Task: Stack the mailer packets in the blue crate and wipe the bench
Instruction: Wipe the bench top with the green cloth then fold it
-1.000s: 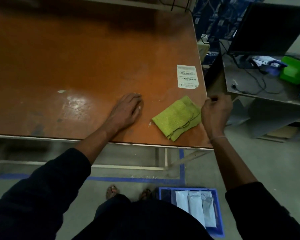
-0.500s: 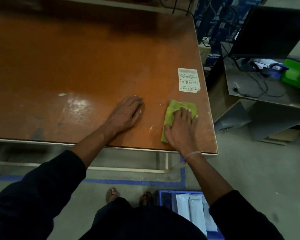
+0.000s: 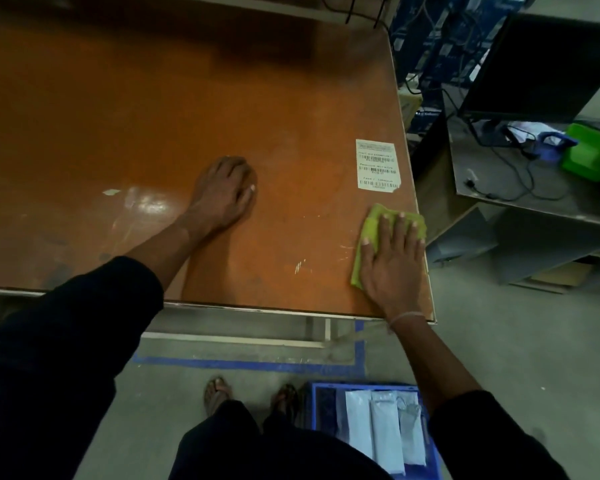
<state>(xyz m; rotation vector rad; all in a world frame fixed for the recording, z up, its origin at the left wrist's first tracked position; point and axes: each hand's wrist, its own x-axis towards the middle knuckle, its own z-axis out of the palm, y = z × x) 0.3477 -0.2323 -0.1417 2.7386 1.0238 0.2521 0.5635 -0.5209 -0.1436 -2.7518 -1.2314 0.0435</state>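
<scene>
While the bench [image 3: 153, 116] is leaned on:
Left hand [image 3: 222, 195]: laid flat, fingers apparently relaxed.
Right hand [image 3: 392, 261]: fingers straight, pressed on cloth [image 3: 369, 225], near corner.
Packets [image 3: 385, 431]: stacked in crate [image 3: 317, 407], floor.

Dark sleeves [image 3: 66, 323], pale wristband [image 3: 404, 318], sandals [image 3: 215, 393]

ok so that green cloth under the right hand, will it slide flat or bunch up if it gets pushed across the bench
The green cloth looks soft and floppy, so it would likely bunch if pushed from one edge. With the right hand pressing flat on it, it should probably slide along the glossy bench. It seems light and would droop if lifted.
</scene>
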